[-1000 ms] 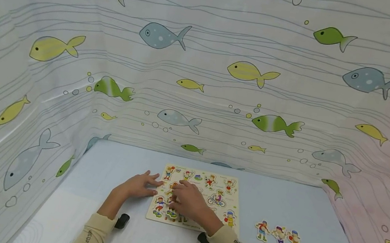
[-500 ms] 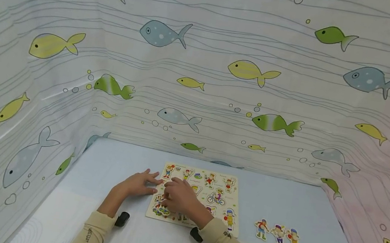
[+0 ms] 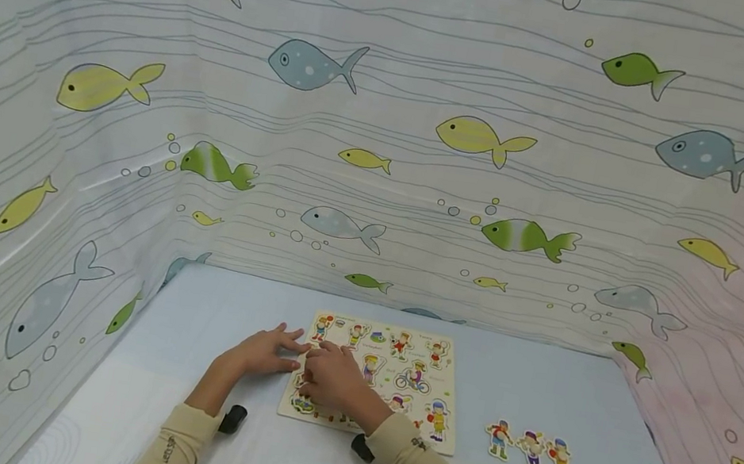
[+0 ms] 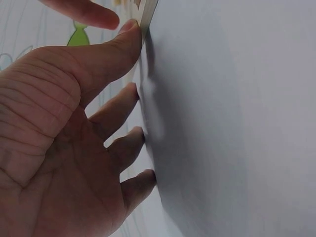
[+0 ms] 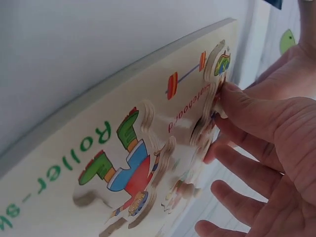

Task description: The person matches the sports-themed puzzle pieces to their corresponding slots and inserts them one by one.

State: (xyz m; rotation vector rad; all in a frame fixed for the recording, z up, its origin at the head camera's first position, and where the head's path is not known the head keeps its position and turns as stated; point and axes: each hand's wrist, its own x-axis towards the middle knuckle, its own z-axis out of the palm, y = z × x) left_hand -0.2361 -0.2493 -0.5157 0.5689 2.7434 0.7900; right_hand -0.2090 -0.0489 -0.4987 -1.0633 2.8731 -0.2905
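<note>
Puzzle board [image 3: 441, 387] is lying flat on the pale desk [image 3: 537, 385]. The left hand [image 3: 263, 352] is resting at the board's left edge, its fingers spreading wide and its thumb touching the rim. The right hand [image 3: 337, 378] is lying over the board's left part; its thumb and forefinger are pinching a puzzle piece [image 5: 222, 64] near the lower left corner, while its remaining fingers are showing gaps between them. In the right wrist view, this piece is lying just beside printed red lettering, and a roller-skating figure [image 5: 133, 173] is appearing farther along the board's near side. Other sports figures, among them a cyclist [image 3: 413, 377], are showing across the board. Three loose figures [image 3: 533, 452] are lying side by side on the desk, well apart from the board on its right. Behind, a fish-patterned sheet [image 3: 232, 107] is bordering the desk.
</note>
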